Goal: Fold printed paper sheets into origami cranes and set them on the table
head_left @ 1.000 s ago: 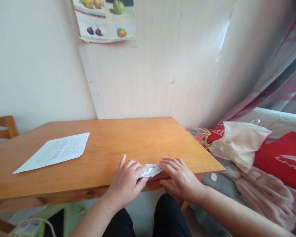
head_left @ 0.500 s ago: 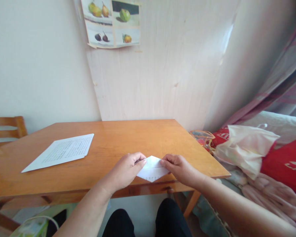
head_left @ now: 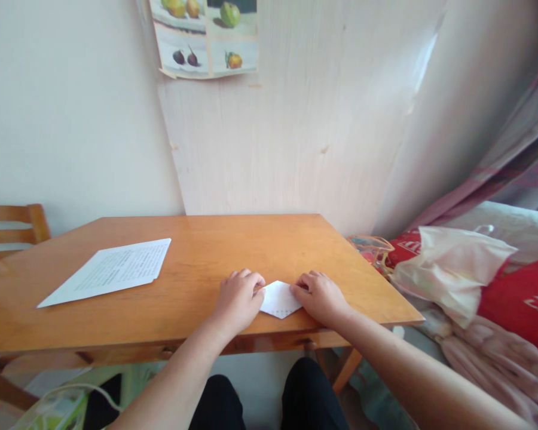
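A small folded sheet of white paper (head_left: 280, 300) lies at the table's front edge, pointed at its top and bottom, with faint print along the lower part. My left hand (head_left: 241, 297) grips its left side, thumb on top and fingers curled. On the opposite side my right hand (head_left: 321, 297) pinches the paper the same way. Both hands rest at the tabletop and cover the paper's side corners.
Printed sheets (head_left: 110, 272) lie on the left of the wooden table (head_left: 215, 239). A wooden chair (head_left: 36, 224) stands at far left. To the right are a white plastic bag (head_left: 452, 269), red bags (head_left: 526, 298) and a pink cloth (head_left: 497, 358). Fruit pictures (head_left: 208, 39) hang on the wall.
Both hands have moved forward and down with the folded paper, from the table's edge onto the tabletop. The paper now lies flatter. The view has shifted slightly.
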The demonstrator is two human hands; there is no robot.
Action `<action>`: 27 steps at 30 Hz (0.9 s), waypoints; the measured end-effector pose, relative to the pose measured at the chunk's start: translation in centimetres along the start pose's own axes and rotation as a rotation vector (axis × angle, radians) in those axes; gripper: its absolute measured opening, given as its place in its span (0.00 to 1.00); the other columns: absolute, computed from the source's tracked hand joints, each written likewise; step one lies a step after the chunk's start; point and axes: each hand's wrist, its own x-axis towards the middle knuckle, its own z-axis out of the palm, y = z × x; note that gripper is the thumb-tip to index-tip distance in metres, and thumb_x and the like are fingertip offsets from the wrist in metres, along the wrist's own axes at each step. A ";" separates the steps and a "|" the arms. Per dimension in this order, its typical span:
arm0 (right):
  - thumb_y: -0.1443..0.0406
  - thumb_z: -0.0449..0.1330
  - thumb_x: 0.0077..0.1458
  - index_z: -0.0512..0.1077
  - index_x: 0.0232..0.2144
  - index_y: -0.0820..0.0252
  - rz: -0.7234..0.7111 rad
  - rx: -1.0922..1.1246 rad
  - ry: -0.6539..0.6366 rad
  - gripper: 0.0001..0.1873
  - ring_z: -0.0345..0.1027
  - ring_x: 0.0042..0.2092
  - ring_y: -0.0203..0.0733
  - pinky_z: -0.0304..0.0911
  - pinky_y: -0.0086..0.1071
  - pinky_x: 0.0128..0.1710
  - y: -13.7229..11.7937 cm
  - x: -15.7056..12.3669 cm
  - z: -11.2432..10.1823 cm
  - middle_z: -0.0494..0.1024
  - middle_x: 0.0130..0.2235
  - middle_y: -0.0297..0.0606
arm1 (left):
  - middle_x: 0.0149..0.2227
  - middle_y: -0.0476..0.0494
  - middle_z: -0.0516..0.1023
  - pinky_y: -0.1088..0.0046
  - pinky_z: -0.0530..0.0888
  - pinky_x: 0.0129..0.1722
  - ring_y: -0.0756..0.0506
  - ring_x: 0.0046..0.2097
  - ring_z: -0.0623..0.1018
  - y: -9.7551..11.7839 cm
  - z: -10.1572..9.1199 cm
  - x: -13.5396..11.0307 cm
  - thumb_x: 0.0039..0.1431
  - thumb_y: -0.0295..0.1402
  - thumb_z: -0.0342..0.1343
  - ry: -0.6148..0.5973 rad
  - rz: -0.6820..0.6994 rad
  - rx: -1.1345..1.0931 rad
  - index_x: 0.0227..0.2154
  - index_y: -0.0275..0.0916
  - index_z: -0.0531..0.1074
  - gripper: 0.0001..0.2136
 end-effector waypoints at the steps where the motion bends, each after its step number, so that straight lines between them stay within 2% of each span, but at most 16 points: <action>1: 0.58 0.56 0.62 0.75 0.32 0.59 0.000 0.001 0.009 0.13 0.69 0.42 0.44 0.56 0.32 0.40 0.0 0.0 0.1 0.78 0.37 0.42 | 0.42 0.43 0.78 0.65 0.69 0.46 0.42 0.46 0.75 0.3 0.0 -0.2 0.62 0.29 0.52 0.015 0.053 -0.014 0.38 0.42 0.75 0.08; 6: 0.59 0.59 0.61 0.73 0.31 0.58 0.000 0.019 0.065 0.10 0.69 0.39 0.43 0.56 0.33 0.38 0.6 0.4 1.0 0.78 0.35 0.40 | 0.41 0.44 0.77 0.64 0.69 0.49 0.42 0.46 0.74 1.1 0.4 -1.3 0.59 0.23 0.51 -0.057 0.245 -0.062 0.38 0.42 0.75 0.10; 10: 0.62 0.59 0.60 0.75 0.34 0.58 -0.063 0.067 0.143 0.07 0.69 0.42 0.45 0.59 0.35 0.41 1.1 0.5 1.3 0.78 0.37 0.41 | 0.42 0.44 0.77 0.65 0.69 0.50 0.43 0.47 0.73 1.0 0.5 -1.5 0.55 0.21 0.51 -0.136 0.243 -0.104 0.39 0.41 0.74 0.12; 14: 0.71 0.56 0.58 0.75 0.38 0.58 -0.268 0.125 0.260 0.09 0.68 0.45 0.47 0.60 0.38 0.47 1.2 -0.3 0.7 0.77 0.40 0.42 | 0.42 0.44 0.76 0.65 0.69 0.49 0.42 0.47 0.73 1.1 0.0 -1.3 0.54 0.22 0.52 -0.190 0.200 -0.102 0.39 0.40 0.73 0.12; 18: 0.74 0.57 0.53 0.74 0.39 0.59 -0.497 0.124 0.121 0.12 0.67 0.43 0.46 0.62 0.37 0.44 0.8 -1.7 0.0 0.76 0.39 0.41 | 0.42 0.44 0.76 0.64 0.69 0.48 0.42 0.46 0.74 1.5 -0.6 -1.2 0.52 0.23 0.52 -0.207 0.160 -0.072 0.40 0.40 0.72 0.13; 22: 0.72 0.60 0.52 0.73 0.38 0.60 -0.519 0.054 0.058 0.10 0.66 0.42 0.46 0.61 0.37 0.43 0.3 -2.6 0.1 0.75 0.38 0.40 | 0.43 0.44 0.77 0.62 0.68 0.48 0.41 0.46 0.75 1.5 -0.7 -1.2 0.53 0.25 0.53 -0.201 0.142 -0.070 0.40 0.41 0.71 0.12; 27: 0.67 0.60 0.59 0.74 0.37 0.59 -0.535 0.025 0.034 0.03 0.66 0.41 0.45 0.60 0.36 0.42 0.3 -2.4 0.5 0.75 0.37 0.41 | 0.40 0.44 0.76 0.65 0.70 0.45 0.42 0.44 0.75 1.1 -0.5 -1.2 0.54 0.25 0.53 -0.207 0.128 -0.102 0.37 0.40 0.71 0.08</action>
